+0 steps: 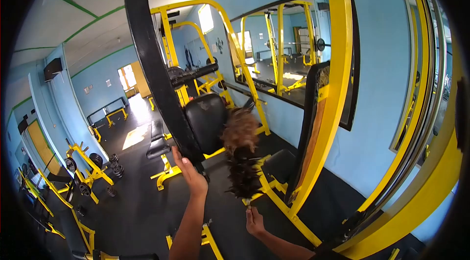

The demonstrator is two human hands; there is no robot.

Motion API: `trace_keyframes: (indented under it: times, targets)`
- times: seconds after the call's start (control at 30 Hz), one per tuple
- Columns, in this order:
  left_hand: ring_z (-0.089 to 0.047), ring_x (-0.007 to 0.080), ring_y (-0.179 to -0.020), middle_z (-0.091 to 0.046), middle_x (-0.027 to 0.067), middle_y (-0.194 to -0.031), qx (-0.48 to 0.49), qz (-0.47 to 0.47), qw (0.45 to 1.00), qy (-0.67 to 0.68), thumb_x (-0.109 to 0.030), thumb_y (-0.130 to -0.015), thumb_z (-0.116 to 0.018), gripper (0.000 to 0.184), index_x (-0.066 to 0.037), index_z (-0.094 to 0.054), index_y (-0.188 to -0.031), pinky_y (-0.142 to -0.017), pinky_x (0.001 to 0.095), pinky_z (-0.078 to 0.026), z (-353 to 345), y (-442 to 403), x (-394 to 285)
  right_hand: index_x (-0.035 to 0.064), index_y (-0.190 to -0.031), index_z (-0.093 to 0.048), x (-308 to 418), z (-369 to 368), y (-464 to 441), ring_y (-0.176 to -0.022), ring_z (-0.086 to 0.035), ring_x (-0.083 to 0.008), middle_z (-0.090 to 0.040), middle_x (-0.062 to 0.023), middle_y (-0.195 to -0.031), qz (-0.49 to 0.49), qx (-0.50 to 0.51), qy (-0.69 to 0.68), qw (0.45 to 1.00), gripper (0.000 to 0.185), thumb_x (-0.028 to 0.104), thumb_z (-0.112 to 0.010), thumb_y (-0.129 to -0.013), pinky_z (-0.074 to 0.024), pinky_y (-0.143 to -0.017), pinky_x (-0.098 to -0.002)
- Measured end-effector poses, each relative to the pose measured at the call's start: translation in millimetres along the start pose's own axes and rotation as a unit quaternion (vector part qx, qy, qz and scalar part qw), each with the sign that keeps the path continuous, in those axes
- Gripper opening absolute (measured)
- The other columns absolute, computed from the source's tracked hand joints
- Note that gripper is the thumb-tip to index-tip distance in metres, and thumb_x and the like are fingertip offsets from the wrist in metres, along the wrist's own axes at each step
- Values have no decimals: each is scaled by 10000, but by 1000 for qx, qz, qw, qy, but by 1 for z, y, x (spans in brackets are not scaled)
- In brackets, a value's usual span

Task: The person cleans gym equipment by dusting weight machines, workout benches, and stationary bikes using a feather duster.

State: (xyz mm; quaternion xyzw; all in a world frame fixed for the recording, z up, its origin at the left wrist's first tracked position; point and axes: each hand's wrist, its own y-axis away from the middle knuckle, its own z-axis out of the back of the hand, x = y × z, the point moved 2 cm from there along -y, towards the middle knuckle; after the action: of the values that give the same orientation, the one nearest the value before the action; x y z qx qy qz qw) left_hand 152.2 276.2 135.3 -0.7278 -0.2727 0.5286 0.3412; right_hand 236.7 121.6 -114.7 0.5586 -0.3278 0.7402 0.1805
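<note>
My right hand (254,221) is closed around the thin handle of a feather duster. The duster (243,174) points up and away from me, with dark feathers near the handle and brown, slightly blurred feathers at its tip. Its tip is in front of a black padded seat or backrest (205,120) on a yellow-framed machine. To the left, my left hand (192,176) is raised with its fingers stretched out beside the lower end of a thick black machine arm (159,64). I cannot tell whether it touches that arm.
A yellow upright (338,79) with a black pad rises close on the right. Behind it, a large mirror (289,39) hangs on the blue wall. Weight plates and dumbbells (116,167) are at the left, with benches (156,145) on the black floor.
</note>
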Motion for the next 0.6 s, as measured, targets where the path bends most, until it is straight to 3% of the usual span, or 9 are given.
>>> trace_keyframes:
  times: [0.23,0.27,0.3,0.4,0.47,0.5,0.6]
  targets:
    - [-244,297,-1417,-218,209,-1527,-20,179,980,-84,-396,-1041,-315,610,-40,-137,-1503,-1152,381,-172,25,75,38,49,-1005,-491,-63,15,84,-772,-619,-431,-598,-214,-786,-122,114,68,984,378,416,-398,-1002,-469,-634,-451]
    - [-314,300,-1383,-329,217,-1470,-24,167,980,-108,-419,-1035,-333,631,-35,-147,-1500,-1141,382,-204,30,85,57,55,-1010,-503,-70,18,92,-813,-613,-454,-613,-229,-816,-134,127,93,978,340,386,-428,-994,-477,-653,-476]
    - [-314,300,-1383,-329,217,-1470,-26,177,977,-113,-419,-1035,-333,631,-35,-147,-1500,-1141,382,-204,37,96,71,55,-1010,-503,-70,26,98,-813,-613,-454,-613,-229,-816,-143,134,96,976,340,386,-428,-994,-477,-653,-476]
    - [-458,302,-1272,-515,214,-1305,-9,210,977,-27,-496,-1022,-296,659,-55,-184,-1499,-1101,382,-291,52,127,105,63,-1016,-526,-56,47,102,-824,-615,-445,-627,-230,-838,-79,176,162,968,291,346,-472,-970,-482,-674,-506]
    - [-460,295,-1266,-512,212,-1309,8,255,965,-51,-520,-1015,-289,672,-59,-199,-1496,-1095,381,-300,58,152,103,70,-1019,-539,-52,62,117,-827,-616,-440,-629,-224,-813,-99,241,241,935,280,338,-476,-964,-481,-680,-515]
    - [-462,288,-1261,-510,211,-1313,18,293,953,-78,-543,-1008,-283,686,-63,-214,-1493,-1090,380,-308,61,164,102,70,-1019,-539,-54,66,126,-827,-616,-440,-629,-224,-813,-104,237,243,935,280,338,-476,-964,-481,-680,-515]
    - [-527,289,-1172,-518,209,-1294,63,287,952,-91,-563,-999,-293,704,-37,-266,-1466,-1043,384,-365,67,196,81,72,-1024,-546,-71,73,170,-831,-619,-435,-646,-209,-829,-133,171,175,960,312,366,-456,-969,-487,-690,-510]
